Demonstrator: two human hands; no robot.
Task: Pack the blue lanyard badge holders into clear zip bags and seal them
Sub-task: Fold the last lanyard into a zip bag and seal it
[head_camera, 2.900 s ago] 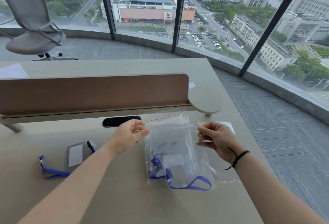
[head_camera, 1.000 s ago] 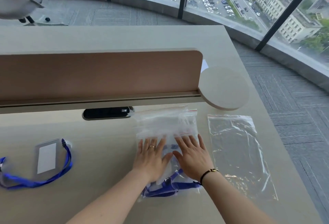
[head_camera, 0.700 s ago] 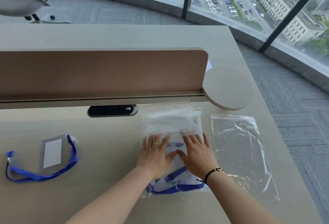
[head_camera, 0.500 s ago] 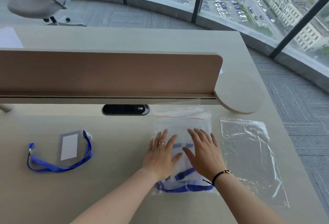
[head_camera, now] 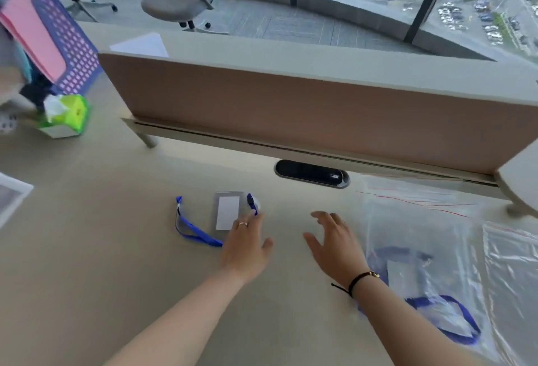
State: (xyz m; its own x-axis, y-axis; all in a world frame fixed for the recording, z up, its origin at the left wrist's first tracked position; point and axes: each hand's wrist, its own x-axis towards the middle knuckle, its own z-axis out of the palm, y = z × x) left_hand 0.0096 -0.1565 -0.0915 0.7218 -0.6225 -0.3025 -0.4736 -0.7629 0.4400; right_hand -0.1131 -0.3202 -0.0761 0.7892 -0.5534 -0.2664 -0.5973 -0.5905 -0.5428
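Observation:
A loose badge holder with a white card and a blue lanyard lies flat on the desk, left of centre. My left hand reaches it with straight fingers, the fingertips touching its right lower edge. My right hand hovers open over bare desk, fingers spread, holding nothing. To its right lies a clear zip bag with a red strip at its mouth and a blue lanyard badge holder inside. Another clear zip bag, with nothing in it, lies at the far right.
A brown divider panel runs across the desk behind a black cable port. A green tissue box and a purple perforated file rack with pink folders stand at the far left. Office chairs stand beyond the desk.
Both hands lifted off the filled bag, where they had pressed it flat, and moved left. The view swung left. My left hand now touches the loose badge holder.

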